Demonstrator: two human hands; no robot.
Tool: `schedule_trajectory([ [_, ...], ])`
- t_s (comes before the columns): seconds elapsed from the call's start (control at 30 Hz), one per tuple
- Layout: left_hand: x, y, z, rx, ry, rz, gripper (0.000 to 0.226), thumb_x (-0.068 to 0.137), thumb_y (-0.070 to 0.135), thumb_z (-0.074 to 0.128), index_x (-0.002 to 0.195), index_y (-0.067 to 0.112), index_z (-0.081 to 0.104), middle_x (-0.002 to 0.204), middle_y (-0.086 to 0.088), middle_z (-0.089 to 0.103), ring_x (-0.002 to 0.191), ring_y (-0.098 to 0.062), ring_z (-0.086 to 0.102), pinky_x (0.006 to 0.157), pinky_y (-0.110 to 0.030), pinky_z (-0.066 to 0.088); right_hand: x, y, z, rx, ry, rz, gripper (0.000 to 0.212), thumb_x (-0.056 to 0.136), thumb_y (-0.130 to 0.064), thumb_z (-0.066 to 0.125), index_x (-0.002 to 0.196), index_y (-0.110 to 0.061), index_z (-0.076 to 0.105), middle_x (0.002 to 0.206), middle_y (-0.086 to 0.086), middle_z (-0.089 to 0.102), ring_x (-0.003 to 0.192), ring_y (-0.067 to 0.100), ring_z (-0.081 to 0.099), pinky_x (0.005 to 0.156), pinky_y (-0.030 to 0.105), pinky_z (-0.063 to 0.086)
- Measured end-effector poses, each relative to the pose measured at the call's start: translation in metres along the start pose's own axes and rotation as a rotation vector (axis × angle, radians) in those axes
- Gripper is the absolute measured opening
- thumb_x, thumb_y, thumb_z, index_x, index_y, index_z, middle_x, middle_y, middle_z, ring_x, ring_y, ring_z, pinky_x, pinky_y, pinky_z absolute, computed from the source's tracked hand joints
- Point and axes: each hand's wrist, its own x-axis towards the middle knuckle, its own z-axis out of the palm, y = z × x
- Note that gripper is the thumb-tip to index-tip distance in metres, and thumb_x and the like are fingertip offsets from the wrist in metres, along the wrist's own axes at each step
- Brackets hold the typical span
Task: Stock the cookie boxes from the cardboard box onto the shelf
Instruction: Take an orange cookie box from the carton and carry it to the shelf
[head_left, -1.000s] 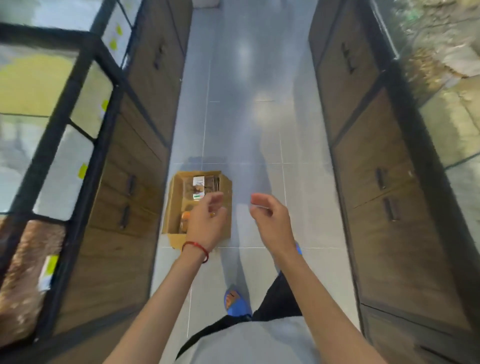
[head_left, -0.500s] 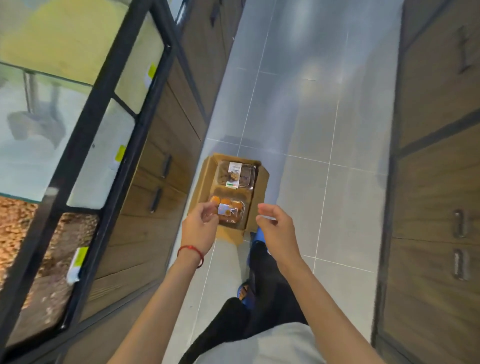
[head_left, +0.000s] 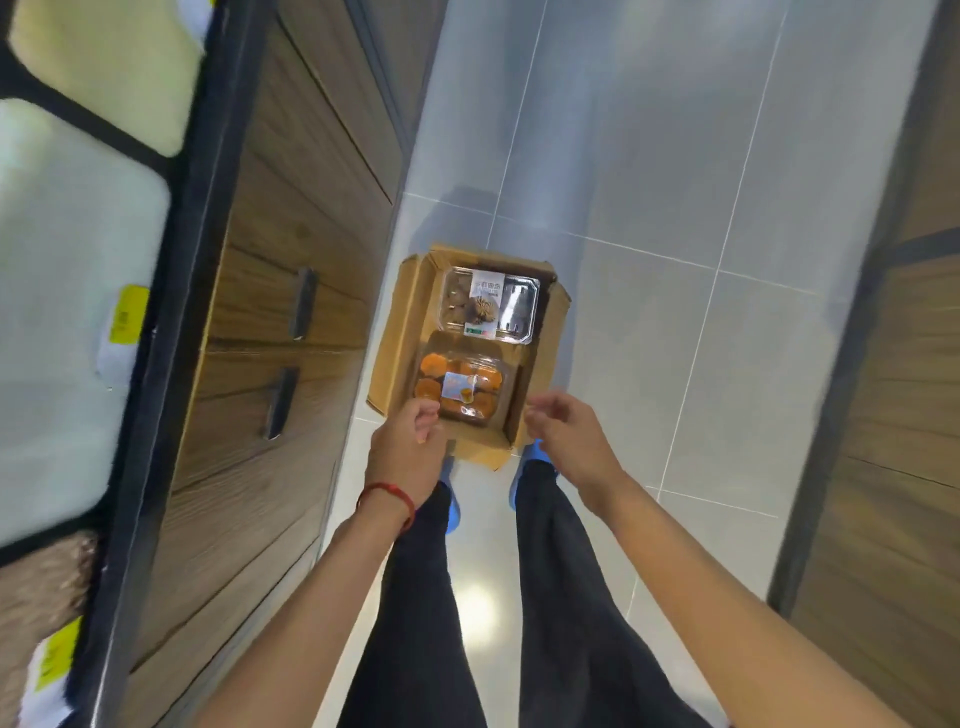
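1. A grey tiled floor (head_left: 649, 156) runs between a black-framed shelf unit (head_left: 171, 260) on the left, with wooden drawers (head_left: 291, 208) below it, and a wooden cabinet (head_left: 909, 415) on the right.
2. An open cardboard box (head_left: 400, 332) stands on the floor, just beside the drawers and touching the toes of the person's blue shoes (head_left: 452, 509).
3. Two clear cookie boxes lie flat inside it, side by side and touching. The brown cookie box (head_left: 488, 304) fills the far half, and the orange cookie box (head_left: 462, 387) fills the near half.
4. The left hand (head_left: 408, 452) hovers over the near left corner of the cardboard box, its fingers loosely curled and holding nothing. Its fingertips appear just beside the orange cookie box's near left corner. Whether they touch it cannot be told.
5. The right hand (head_left: 569, 441) hovers over the near right corner, fingers loosely bent and empty, apart from the orange cookie box.
6. A red cord (head_left: 389, 493) circles the left wrist.
7. A yellow tag (head_left: 124, 314) sits on the shelf edge.
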Motion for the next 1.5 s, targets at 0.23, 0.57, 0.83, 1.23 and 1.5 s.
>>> schedule_trajectory([
  [0.23,0.143,-0.076,0.04,0.187,-0.196,-0.074,0.033,0.094,0.011,0.052,0.125,0.018,0.059,0.125,-0.001,0.062,0.114,-0.021,0.059,0.097,-0.035,0.05,0.149,0.068,0.055,0.113,0.046,0.159,0.018,0.095,-0.02,0.063,0.111,-0.02,0.068,0.107,0.002,0.067,0.098,0.019,0.062,0.093,0.038,0.053],
  [0.57,0.352,-0.187,0.13,0.36,-0.159,-0.156,0.089,0.086,0.033,0.071,0.154,0.009,0.018,0.158,-0.013,0.025,0.143,-0.03,0.032,0.116,-0.038,0.028,0.329,0.172,0.12,0.031,0.018,0.251,0.043,0.09,-0.017,0.072,0.128,-0.017,0.051,0.128,0.006,0.062,0.11,0.02,0.061,0.091,0.032,0.053],
  [0.83,0.419,-0.272,0.173,0.26,-0.137,-0.16,0.102,0.075,0.045,0.081,0.151,0.012,0.022,0.153,-0.008,0.033,0.141,-0.023,0.036,0.117,-0.036,0.032,0.411,0.239,0.168,0.01,0.13,0.267,0.102,0.053,-0.048,0.092,0.139,-0.019,0.045,0.137,0.005,0.053,0.123,0.025,0.059,0.104,0.046,0.053],
  [1.23,0.392,-0.272,0.182,0.098,-0.028,-0.158,0.063,0.08,0.046,0.076,0.115,0.028,0.026,0.113,-0.001,0.053,0.108,-0.025,0.059,0.099,-0.044,0.05,0.397,0.251,0.164,-0.035,0.156,0.238,0.083,0.078,-0.022,0.088,0.133,-0.017,0.024,0.14,0.008,0.046,0.129,0.024,0.053,0.109,0.041,0.049],
  [1.5,0.331,-0.215,0.133,0.006,0.037,-0.138,0.071,0.075,0.048,0.08,0.123,0.024,0.033,0.116,0.001,0.057,0.104,-0.019,0.061,0.095,-0.043,0.054,0.314,0.205,0.135,-0.109,0.133,0.156,0.081,0.071,-0.04,0.091,0.122,-0.02,0.031,0.126,0.001,0.054,0.111,0.018,0.06,0.092,0.033,0.054],
])
